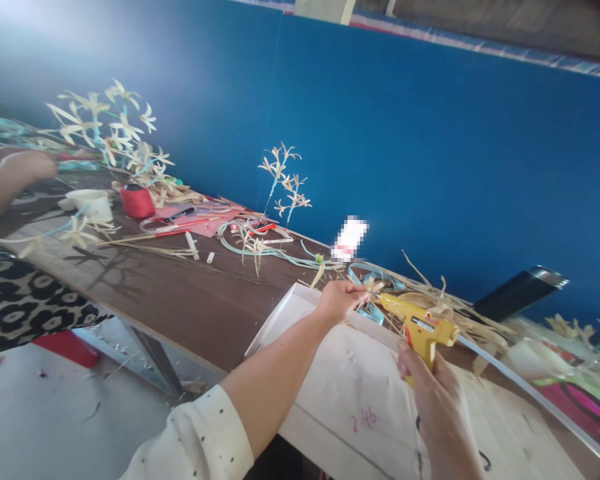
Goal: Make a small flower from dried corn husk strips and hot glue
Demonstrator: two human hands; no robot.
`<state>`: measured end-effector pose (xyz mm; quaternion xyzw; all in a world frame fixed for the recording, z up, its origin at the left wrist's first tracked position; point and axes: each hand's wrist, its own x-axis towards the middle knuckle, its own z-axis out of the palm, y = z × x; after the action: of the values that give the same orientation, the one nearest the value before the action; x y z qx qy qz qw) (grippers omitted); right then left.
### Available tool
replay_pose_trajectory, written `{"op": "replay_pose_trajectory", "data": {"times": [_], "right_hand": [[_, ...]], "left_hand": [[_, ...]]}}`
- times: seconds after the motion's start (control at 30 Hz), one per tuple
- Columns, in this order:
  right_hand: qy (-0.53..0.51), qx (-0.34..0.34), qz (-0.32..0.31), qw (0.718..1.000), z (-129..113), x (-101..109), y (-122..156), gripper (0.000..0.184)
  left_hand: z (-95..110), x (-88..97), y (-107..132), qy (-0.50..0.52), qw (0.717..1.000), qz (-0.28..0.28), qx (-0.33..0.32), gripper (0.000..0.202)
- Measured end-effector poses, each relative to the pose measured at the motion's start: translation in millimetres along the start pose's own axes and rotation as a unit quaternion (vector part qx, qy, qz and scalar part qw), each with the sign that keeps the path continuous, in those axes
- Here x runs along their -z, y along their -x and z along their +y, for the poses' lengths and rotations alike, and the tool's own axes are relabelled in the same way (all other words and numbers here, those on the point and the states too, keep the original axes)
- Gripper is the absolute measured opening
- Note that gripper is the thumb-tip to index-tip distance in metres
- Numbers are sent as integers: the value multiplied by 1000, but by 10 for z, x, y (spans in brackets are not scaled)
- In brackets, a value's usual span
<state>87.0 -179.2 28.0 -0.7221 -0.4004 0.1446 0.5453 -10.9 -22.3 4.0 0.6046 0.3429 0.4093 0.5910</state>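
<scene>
My right hand (437, 393) is wrapped round the handle of a yellow hot glue gun (420, 323), whose nozzle points left. A long whitish glue stick (535, 393) runs out of its back end. My left hand (341, 301) is pinched closed right at the nozzle tip; what lies between its fingertips is too small to make out. Pale dried strips and a light blue ribbon (373, 312) lie just behind and below the fingertips. Under both forearms is a white box lid (330, 393) with pink handwritten numbers.
A co-worker's hand (27, 167) is at the far left. Flower sprays (123, 127) stand near a red thread spool (137, 201) and a white cup (93, 205). A blue partition (430, 153) backs the brown table (220, 300). A black flask (520, 293) leans at right.
</scene>
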Motion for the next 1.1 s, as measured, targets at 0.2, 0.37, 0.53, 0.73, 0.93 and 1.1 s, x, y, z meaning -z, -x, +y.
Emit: {"op": "replay_pose_trajectory", "data": {"times": [0.2,0.37,0.53,0.73,0.93,1.1], "right_hand": [[-6,-3,5,1000,-7,2,9,42],[-3,-4,9,1000,-13,-6,9,41],[-5,-9,3,1000,5,-11,14,39],[3,-23,14,1000,-3,-17,24,40],[-75,-23,-6,997,-56,-2,39,37],[-174,-45,-28,983,-26,53,24,36]], "left_hand": [[50,22,45,9,1000,-3,-8,28],[76,21,51,6,1000,2,2,26],[78,7,45,1,1000,8,13,25],[48,5,35,9,1000,-1,-1,26],[43,24,28,-2,1000,3,-4,29],[28,44,16,-28,999,16,-16,30]]}}
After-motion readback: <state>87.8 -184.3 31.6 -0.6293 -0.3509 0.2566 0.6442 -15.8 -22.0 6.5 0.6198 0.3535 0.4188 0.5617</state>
